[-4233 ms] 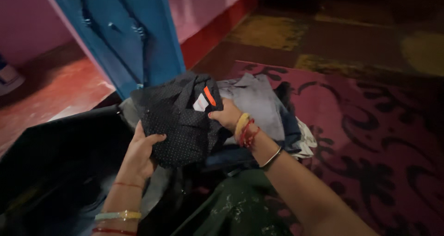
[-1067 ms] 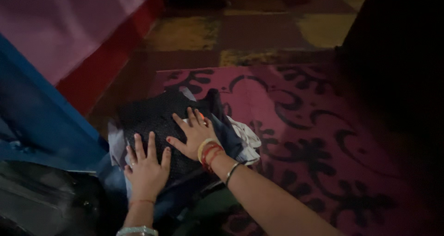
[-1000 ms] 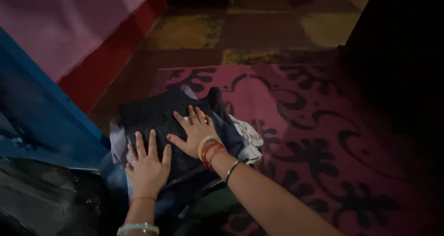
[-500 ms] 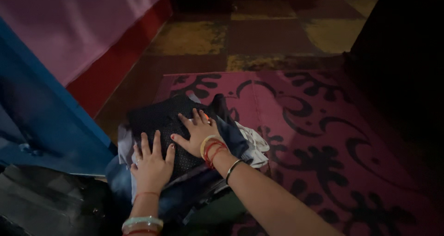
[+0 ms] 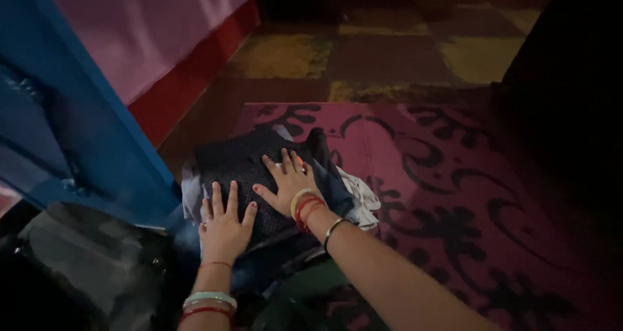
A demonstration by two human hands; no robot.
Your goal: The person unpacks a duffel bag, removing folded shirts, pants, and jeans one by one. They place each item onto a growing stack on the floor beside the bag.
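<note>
A folded dark dotted shirt (image 5: 235, 163) lies on top of a pile of folded clothes (image 5: 350, 198) on the floor. My left hand (image 5: 224, 222) rests flat on the shirt's near edge, fingers spread. Beside it, my right hand (image 5: 285, 183) lies palm down on the shirt's right half, fingers apart, with bangles at the wrist. Both hands press on the cloth and hold nothing.
The pile sits at the edge of a maroon rug with black swirls (image 5: 454, 195). A blue door (image 5: 71, 130) stands at the left, a pink wall with a red base (image 5: 188, 78) behind it. A dark bag (image 5: 84, 266) lies at the lower left. Something dark fills the right side.
Earlier I held the dotted shirt up in both hands; it now lies on the pile under my flat hands. Over the last second only the view has shifted slightly.
</note>
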